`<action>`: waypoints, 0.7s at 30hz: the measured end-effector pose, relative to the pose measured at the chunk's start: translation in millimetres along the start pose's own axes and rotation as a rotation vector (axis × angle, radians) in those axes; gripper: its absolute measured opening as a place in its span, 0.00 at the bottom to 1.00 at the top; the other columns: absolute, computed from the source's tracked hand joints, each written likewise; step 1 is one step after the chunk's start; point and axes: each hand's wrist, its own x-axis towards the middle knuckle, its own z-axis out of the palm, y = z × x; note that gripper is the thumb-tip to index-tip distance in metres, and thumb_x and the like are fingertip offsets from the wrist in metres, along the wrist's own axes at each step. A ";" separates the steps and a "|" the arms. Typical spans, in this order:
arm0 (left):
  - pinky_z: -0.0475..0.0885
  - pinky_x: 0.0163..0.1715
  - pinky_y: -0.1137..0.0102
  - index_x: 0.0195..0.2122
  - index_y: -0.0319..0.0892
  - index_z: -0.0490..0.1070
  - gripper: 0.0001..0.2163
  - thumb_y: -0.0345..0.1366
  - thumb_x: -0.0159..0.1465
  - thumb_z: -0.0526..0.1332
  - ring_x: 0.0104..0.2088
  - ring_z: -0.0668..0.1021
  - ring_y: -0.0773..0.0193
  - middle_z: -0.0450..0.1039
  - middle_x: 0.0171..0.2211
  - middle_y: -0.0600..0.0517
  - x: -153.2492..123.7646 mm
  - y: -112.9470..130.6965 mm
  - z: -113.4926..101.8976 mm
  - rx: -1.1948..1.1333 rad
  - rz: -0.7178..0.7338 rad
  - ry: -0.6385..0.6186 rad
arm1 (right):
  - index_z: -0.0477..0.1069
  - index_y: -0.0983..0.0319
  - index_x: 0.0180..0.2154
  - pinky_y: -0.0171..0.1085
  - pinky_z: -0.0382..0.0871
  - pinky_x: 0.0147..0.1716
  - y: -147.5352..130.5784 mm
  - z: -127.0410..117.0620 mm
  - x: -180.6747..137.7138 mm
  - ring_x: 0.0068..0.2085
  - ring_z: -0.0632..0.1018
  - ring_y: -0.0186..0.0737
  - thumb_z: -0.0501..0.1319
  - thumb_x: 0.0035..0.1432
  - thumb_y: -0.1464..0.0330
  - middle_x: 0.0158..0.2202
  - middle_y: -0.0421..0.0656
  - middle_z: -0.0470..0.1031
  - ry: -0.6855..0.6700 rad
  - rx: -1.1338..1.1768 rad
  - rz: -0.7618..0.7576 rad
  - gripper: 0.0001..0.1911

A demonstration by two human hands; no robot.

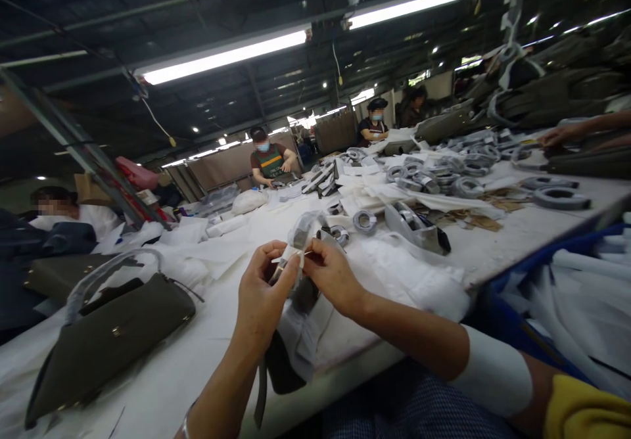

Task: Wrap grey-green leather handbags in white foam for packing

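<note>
My left hand (262, 288) and my right hand (331, 275) meet above the near edge of the white table (493, 242), both pinched on a dark strap wrapped in clear film and white paper (298, 242). The strap hangs down from my fingers over the table's edge (276, 367). A dark olive handbag (106, 340) lies flat to the left of my left forearm, its handle sheathed in clear plastic.
Coiled wrapped straps (365, 221) and a tape dispenser (419, 227) lie beyond my hands, with many more coils at the far right (559, 197). A blue crate of white paper (566, 301) stands at my right. Several other people sit along the table's far side.
</note>
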 end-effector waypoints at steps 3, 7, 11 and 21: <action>0.64 0.24 0.77 0.45 0.45 0.69 0.17 0.47 0.59 0.67 0.24 0.71 0.71 0.73 0.29 0.57 -2.1 0.5 -1.5 0.049 -0.042 0.017 | 0.73 0.61 0.31 0.33 0.64 0.27 -1.6 1.6 2.8 0.27 0.70 0.33 0.67 0.51 0.65 0.24 0.35 0.71 0.020 -0.018 0.051 0.07; 0.60 0.21 0.77 0.49 0.45 0.69 0.20 0.48 0.59 0.67 0.22 0.68 0.71 0.69 0.23 0.59 -1.1 -2.0 -6.8 0.097 -0.066 0.019 | 0.77 0.62 0.29 0.33 0.62 0.30 -20.6 -7.1 1.9 0.30 0.70 0.32 0.70 0.47 0.64 0.26 0.37 0.73 -0.107 0.081 0.193 0.08; 0.64 0.25 0.77 0.49 0.46 0.70 0.19 0.48 0.60 0.67 0.26 0.72 0.70 0.70 0.26 0.58 4.7 -5.4 -11.0 0.035 -0.067 -0.006 | 0.79 0.61 0.34 0.29 0.57 0.25 -42.5 -25.1 2.6 0.29 0.69 0.28 0.70 0.47 0.66 0.33 0.39 0.75 -0.336 0.321 0.446 0.09; 0.73 0.43 0.70 0.55 0.44 0.69 0.24 0.48 0.61 0.65 0.44 0.79 0.61 0.76 0.49 0.47 14.5 -19.5 -24.8 0.042 -0.017 -0.005 | 0.81 0.61 0.40 0.33 0.65 0.25 -5.7 -112.0 23.2 0.29 0.75 0.33 0.64 0.57 0.53 0.40 0.46 0.82 -0.251 -0.419 0.233 0.19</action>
